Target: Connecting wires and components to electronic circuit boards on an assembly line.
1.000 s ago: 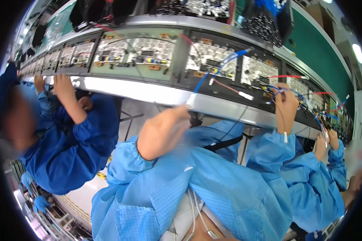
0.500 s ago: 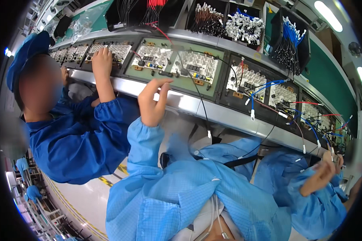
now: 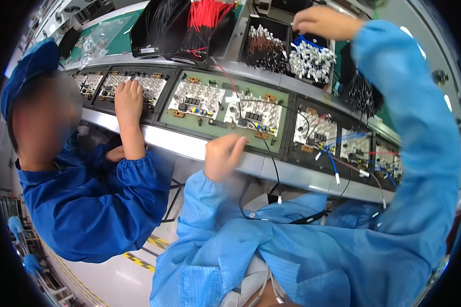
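Note:
My left hand [image 3: 224,157] hovers at the near metal edge of the bench, in front of a green fixture [image 3: 189,126]. Its fingers curl loosely with the thumb apart, and nothing shows in them. The fixture holds two white circuit boards with black displays: a left board [image 3: 196,100] and a right board [image 3: 259,116]. A black wire [image 3: 271,158] with a white end hangs from the right one over the edge. My right hand [image 3: 325,23] reaches over a bin of wires with white connectors [image 3: 311,60], its bent fingers above some blue wires [image 3: 305,40]. Nothing shows in it.
On the left a co-worker in dark blue [image 3: 102,204] has a hand [image 3: 128,102] at another board. Bins of red wires [image 3: 205,23], black wires [image 3: 161,20] and brown wires [image 3: 265,43] line the far side. Blue wires [image 3: 334,166] trail from boards on the right.
The view has shifted. My right arm now stretches across the right side, with the hand over the bins. My left hand has moved right and lower along the bench edge.

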### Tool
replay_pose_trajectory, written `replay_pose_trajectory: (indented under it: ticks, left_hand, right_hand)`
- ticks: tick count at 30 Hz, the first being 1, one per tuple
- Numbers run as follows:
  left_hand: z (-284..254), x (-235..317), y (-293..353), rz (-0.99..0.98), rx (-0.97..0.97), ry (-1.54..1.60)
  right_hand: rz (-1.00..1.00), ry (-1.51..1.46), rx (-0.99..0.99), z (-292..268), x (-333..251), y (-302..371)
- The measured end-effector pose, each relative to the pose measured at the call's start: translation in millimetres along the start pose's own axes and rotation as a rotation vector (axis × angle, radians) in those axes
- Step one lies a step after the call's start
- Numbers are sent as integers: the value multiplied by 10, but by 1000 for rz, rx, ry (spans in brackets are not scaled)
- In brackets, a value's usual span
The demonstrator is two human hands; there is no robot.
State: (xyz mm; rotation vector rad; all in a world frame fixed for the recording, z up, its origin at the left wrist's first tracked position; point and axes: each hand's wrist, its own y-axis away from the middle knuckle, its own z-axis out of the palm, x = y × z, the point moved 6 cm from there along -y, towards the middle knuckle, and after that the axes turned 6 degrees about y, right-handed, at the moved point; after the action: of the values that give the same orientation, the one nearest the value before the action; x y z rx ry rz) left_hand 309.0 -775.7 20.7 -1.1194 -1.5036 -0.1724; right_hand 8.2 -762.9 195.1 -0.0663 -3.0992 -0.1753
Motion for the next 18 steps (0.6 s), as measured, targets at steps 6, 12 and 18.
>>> replay_pose_trajectory:
  ticks: [6, 12, 18]
  left_hand:
    - [-10, 64, 44, 156, 1, -113]
    - [-46, 73, 37, 208, 24, -45]
    - [-47, 83, 38, 223, 18, -16]
  right_hand:
    - [304, -31, -263, 1338, 674, -1088]
    - [433, 111, -213, 1520, 597, -1158]
    - [423, 25, -66, 1697, 1014, -1346]
